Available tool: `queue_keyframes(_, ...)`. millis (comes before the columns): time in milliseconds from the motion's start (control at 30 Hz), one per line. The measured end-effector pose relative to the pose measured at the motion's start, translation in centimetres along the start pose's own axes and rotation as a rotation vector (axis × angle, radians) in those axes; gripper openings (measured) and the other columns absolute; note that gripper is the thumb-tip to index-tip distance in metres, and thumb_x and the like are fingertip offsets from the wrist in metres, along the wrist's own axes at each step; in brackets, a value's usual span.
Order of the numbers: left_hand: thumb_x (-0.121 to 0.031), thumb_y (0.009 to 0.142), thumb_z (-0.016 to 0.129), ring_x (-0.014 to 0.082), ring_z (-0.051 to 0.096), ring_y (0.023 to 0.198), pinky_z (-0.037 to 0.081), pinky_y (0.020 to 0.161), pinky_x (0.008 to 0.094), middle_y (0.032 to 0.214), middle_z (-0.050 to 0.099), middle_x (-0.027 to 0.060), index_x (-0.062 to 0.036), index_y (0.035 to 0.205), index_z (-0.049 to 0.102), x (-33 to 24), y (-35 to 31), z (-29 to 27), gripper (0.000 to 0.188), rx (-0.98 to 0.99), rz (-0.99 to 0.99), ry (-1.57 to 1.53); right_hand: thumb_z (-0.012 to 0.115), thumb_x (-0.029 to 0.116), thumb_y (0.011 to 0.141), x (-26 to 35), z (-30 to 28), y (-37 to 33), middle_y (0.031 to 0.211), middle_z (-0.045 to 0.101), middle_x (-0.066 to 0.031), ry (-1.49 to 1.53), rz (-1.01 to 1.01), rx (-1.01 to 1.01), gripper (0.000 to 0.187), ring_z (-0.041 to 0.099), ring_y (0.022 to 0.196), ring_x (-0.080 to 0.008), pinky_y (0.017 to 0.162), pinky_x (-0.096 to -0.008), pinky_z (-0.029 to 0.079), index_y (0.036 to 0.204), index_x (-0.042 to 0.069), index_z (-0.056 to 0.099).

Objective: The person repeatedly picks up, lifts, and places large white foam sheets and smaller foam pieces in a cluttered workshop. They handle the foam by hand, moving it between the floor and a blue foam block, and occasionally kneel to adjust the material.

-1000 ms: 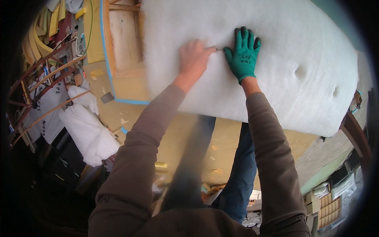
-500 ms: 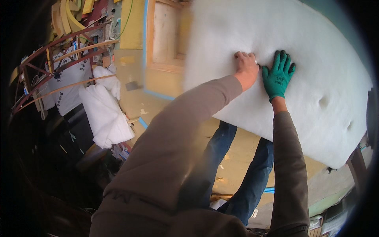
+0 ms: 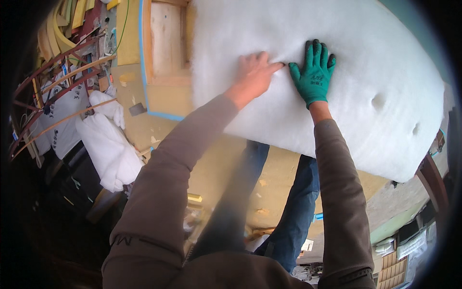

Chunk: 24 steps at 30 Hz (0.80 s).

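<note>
A thick white sheet of fluffy batting (image 3: 269,106) covers much of the far surface, with two dimples toward its right side. My left hand (image 3: 254,74), bare and a little blurred, rests on the batting with its fingers spread. Just to its right, my right hand (image 3: 315,77), in a green glove with dark fingertips, lies flat on the same sheet, fingers stretched out. Left of the batting's edge, part of a wooden frame (image 3: 149,53) edged in blue shows over a yellowish foam-like surface (image 3: 163,130).
At the left stand a dark red metal frame (image 3: 45,77), a crumpled white batting piece (image 3: 103,144) and a printed white sack (image 3: 62,120). Curved yellow foam offcuts (image 3: 55,29) lie behind. My legs (image 3: 293,207) are against the near side. Slatted wood (image 3: 392,269) lies at lower right.
My left hand has slid left and spread its fingers, from a more curled pose. My right hand stays flat on the batting. The whole view has shifted, so things appear farther left.
</note>
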<state>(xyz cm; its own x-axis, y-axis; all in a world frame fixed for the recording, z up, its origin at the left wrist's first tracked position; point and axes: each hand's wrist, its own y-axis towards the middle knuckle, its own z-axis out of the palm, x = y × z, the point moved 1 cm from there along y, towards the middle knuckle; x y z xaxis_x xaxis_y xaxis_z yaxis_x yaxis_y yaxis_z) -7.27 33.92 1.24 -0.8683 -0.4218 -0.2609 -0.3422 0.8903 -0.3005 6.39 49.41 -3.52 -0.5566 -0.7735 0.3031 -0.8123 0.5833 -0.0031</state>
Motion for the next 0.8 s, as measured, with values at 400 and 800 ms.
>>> queue_keyframes(400,-0.006,0.096,0.064,0.0363,0.064,0.11,0.053,0.094,0.0467,0.113,0.069,0.0118,-0.0097,0.126,0.071,-3.4,-3.6,-4.9,0.031,-0.452,-0.04,-0.412,0.068,0.056,0.096,-0.1,-0.2,-0.1,0.173,0.038,-0.0198,0.173,-0.04,-0.105,0.093,0.031,0.16,-0.0404,0.131,-0.0662,0.014,0.165,0.001,0.04)
queue_keyframes(800,-0.005,0.099,0.058,0.0284,0.06,0.123,0.045,0.102,0.0464,0.127,0.074,0.0051,-0.0075,0.134,0.065,-4.2,-0.2,-0.5,0.035,-0.08,-0.049,0.006,0.066,0.044,0.1,-0.5,-1.5,-0.4,0.165,0.048,-0.0187,0.2,-0.076,-0.109,0.071,0.041,0.153,-0.04,0.128,-0.0642,0.024,0.155,0.001,0.051)
